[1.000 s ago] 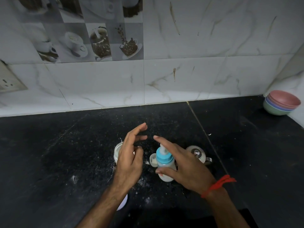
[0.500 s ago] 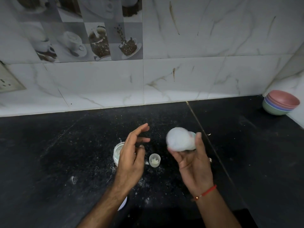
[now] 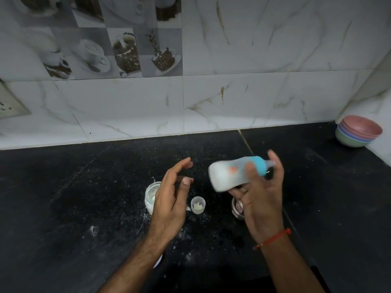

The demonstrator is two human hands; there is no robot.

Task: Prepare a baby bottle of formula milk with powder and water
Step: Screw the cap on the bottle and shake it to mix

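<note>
My right hand (image 3: 262, 204) grips a baby bottle (image 3: 230, 173) with a blue collar, held on its side above the black counter, its base pointing left; it is blurred and white inside. My left hand (image 3: 171, 197) hovers open beside it, fingers apart, holding nothing. Behind the left hand stands a small open jar of white powder (image 3: 151, 193), partly hidden. A small translucent cap (image 3: 198, 205) with white residue sits on the counter between the hands. A steel cup (image 3: 237, 209) shows under the right hand.
White powder is scattered over the black counter (image 3: 84, 197). Stacked coloured bowls (image 3: 358, 132) sit in the back right corner by the tiled wall. A white round object (image 3: 159, 261) peeks from under my left forearm. A wall socket (image 3: 8, 104) is at far left.
My right hand lifted the bottle off the counter and has swung it onto its side, collar now to the right. The left hand stayed open in place.
</note>
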